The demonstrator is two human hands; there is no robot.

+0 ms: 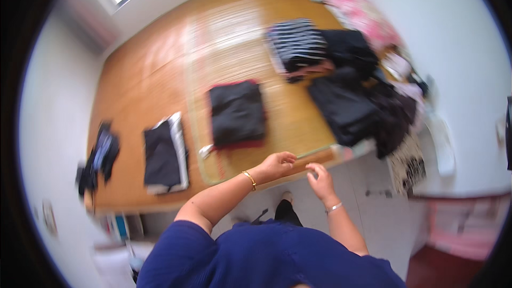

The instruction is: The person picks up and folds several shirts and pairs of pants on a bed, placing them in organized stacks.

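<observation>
My left hand (278,165) is over the front edge of a wooden bed platform (140,68), fingers bent, holding nothing. To its right my right hand (320,180) hangs just past that edge, thumb and fingers apart and empty. Beyond my left hand lies a folded stack of black and dark red cloth (238,114) on a woven mat (288,108). Farther left is a folded dark garment (160,154) with white cloth under it. A loose heap of black clothing (344,106) spreads on the right, beside a stack topped by a striped garment (298,44).
Dark and blue clothing (104,156) sits at the platform's left end. Pink patterned bedding (360,14) runs along the right wall. A patterned cloth (408,164) hangs off the right side. Below are a tiled floor (348,208) and a pink and red item of furniture (460,232).
</observation>
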